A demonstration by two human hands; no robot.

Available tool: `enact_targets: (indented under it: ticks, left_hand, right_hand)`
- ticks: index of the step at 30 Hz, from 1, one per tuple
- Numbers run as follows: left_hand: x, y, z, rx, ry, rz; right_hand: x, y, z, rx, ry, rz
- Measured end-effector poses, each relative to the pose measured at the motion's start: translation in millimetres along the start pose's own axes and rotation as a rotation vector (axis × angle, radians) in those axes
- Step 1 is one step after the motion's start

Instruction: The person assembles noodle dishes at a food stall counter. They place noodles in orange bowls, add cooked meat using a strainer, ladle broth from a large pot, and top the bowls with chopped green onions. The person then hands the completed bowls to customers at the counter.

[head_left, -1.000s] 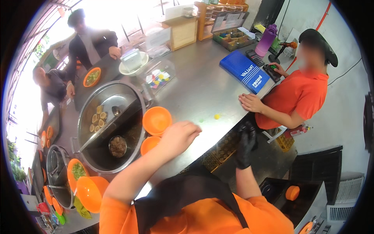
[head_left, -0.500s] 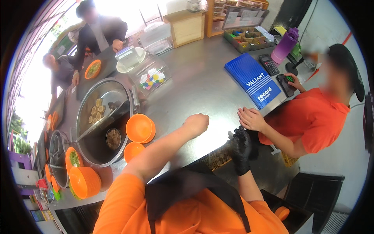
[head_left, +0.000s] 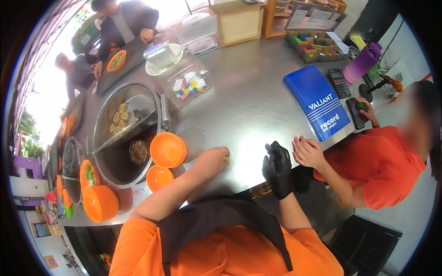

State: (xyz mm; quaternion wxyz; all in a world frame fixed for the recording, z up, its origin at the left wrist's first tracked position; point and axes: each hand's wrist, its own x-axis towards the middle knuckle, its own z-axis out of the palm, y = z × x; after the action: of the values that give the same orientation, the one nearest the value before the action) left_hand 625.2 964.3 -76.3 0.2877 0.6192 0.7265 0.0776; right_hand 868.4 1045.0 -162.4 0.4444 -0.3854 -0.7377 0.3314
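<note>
My left hand (head_left: pixel 212 162), bare, is closed just above the steel counter, beside the stacked orange bowls. A bit of a small yellow-green thing (head_left: pixel 226 159) shows at its fingers; its kind is too small to make out. My right hand (head_left: pixel 278 169), in a black glove, is held up at the counter's near edge. Its fingers are loosely curled with the thumb apart, and nothing shows in them. Close to the right hand is a co-worker's bare hand (head_left: pixel 307 151). That person's other hand (head_left: pixel 369 112) is at a dark phone-like device (head_left: pixel 357 113).
A large round steel pot (head_left: pixel 159 124), divided inside, stands left of the orange bowls (head_left: pixel 166 150). More orange bowls (head_left: pixel 99 203) are stacked nearer me. A blue record book (head_left: pixel 317 101) and a calculator (head_left: pixel 339 83) lie right. Clear bins (head_left: pixel 189 89) stand farther back. Two people are across the counter.
My left hand has drawn back left toward the bowls, and the yellow-green thing now shows at it. My gloved right hand has risen slightly. The whole view has shifted.
</note>
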Motion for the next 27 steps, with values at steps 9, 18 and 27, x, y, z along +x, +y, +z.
enact_targets:
  ticks: [9, 18, 27]
  left_hand:
    - [13.6, 10.9, -45.0, -0.049, -0.22, 0.043]
    - [113.3, -72.0, -188.0, -0.077, 0.877, -0.267]
    - [127.6, -119.4, -176.8, -0.179, 0.875, -0.328]
  right_hand:
    - [13.5, -14.9, -6.0, -0.332, -0.026, -0.228]
    - [19.8, -28.3, -7.6, -0.342, -0.024, -0.26]
    - [17.6, -39.6, -4.2, -0.501, -0.101, -0.332]
